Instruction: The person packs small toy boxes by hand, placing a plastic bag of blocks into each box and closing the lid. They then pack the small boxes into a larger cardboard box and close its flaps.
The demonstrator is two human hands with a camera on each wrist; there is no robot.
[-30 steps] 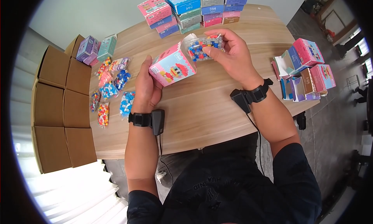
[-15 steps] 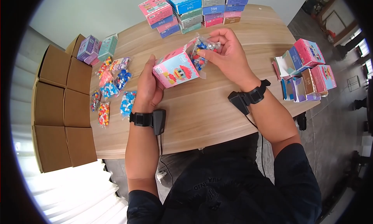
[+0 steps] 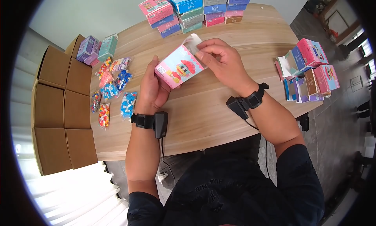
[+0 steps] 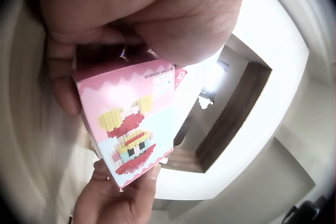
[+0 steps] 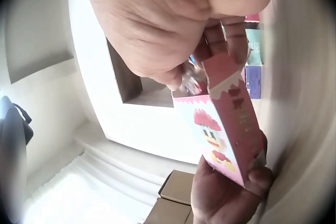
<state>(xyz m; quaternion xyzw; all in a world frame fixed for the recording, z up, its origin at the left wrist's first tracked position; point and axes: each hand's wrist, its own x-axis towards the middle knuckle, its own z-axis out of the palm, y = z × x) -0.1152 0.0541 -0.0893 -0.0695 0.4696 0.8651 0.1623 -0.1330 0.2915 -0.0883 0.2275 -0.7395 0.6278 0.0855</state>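
Note:
A pink toy-brick box [image 3: 181, 67] with a brick figure printed on its side is held up over the table in my left hand [image 3: 153, 87], which grips its lower end. Its top is open, and a pale flap [image 3: 191, 42] stands up there. My right hand [image 3: 228, 65] is at that opening, thumb and fingers pinching a clear bag of small bricks [image 5: 191, 84]. Most of the bag is hidden inside the box; only a crumpled bit shows in the right wrist view.
Several bags of coloured bricks [image 3: 110, 91] lie on the table's left, beside stacked brown cartons [image 3: 53, 96] and small boxes [image 3: 109, 47]. Stacked toy boxes [image 3: 190, 16] line the back. Opened boxes [image 3: 309, 83] sit at the right edge.
The bag of bricks, wholly outside the box at first, has moved left and down into its opening with my right hand. The left hand has tilted the box more upright.

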